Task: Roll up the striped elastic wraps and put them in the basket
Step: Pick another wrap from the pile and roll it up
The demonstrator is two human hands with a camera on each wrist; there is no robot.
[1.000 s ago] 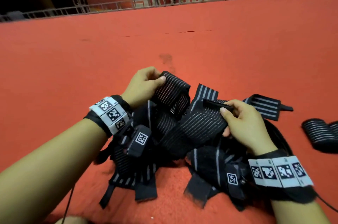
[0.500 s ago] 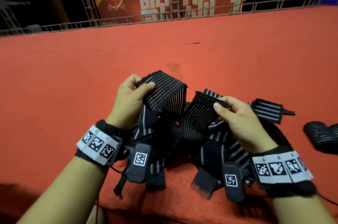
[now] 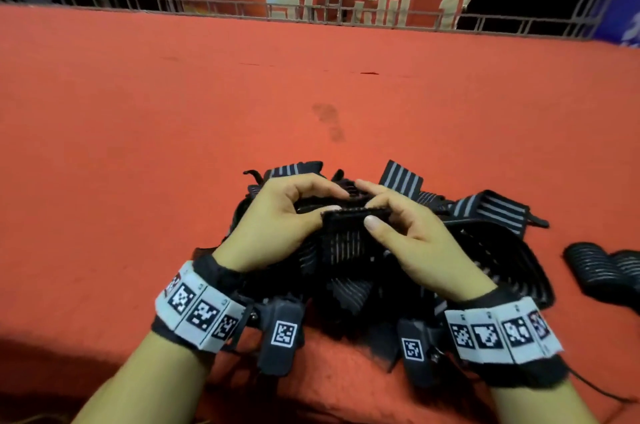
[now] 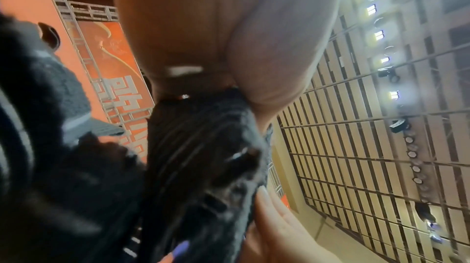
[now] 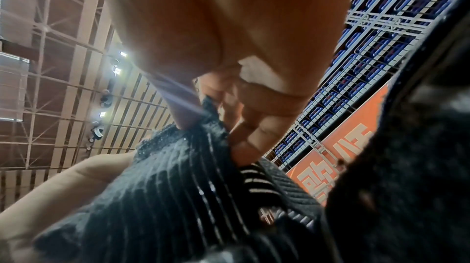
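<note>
My left hand [image 3: 277, 226] and right hand [image 3: 412, 236] pinch the wrap's [image 3: 346, 236] near end edge between them over the pile, its length hanging down toward me, ready for rolling.

Loose wraps [image 3: 363, 271] heap on the carpet [image 3: 138, 146], rolled wraps [image 3: 602, 268] to their right.

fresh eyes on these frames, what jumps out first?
Both hands, left hand and right hand, pinch the top edge of one striped wrap at centre, over a tangled pile of wraps on the red carpet. Two rolled wraps lie at far right.
</note>
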